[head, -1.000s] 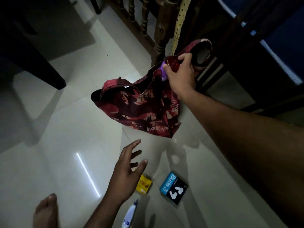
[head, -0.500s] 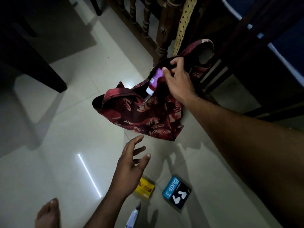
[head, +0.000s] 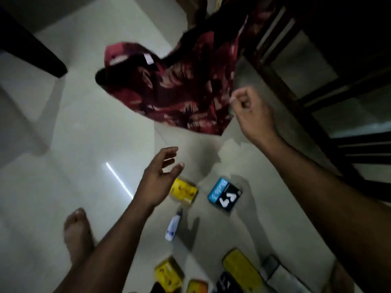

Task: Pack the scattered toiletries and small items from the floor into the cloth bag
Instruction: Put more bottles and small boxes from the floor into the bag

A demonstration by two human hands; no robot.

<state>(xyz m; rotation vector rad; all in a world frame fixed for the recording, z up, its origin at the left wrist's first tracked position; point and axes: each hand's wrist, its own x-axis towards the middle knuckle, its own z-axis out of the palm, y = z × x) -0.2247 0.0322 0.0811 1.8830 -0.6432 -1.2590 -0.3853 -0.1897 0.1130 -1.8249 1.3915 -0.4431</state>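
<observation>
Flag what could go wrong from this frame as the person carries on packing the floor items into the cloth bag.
1. The cloth bag lies slumped on the tiles, its mouth partly collapsed, and neither the left hand nor the right hand holds it; dropped items may miss.
2. The white tube lies near the bare foot and could be kicked or stepped on.
3. The scene is dim and blurred, so small boxes at the bottom edge may be overlooked.

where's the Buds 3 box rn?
Head view: the Buds 3 box lies on the floor tiles at lower centre, just right of the yellow box by the left hand, below the cloth bag.
</observation>
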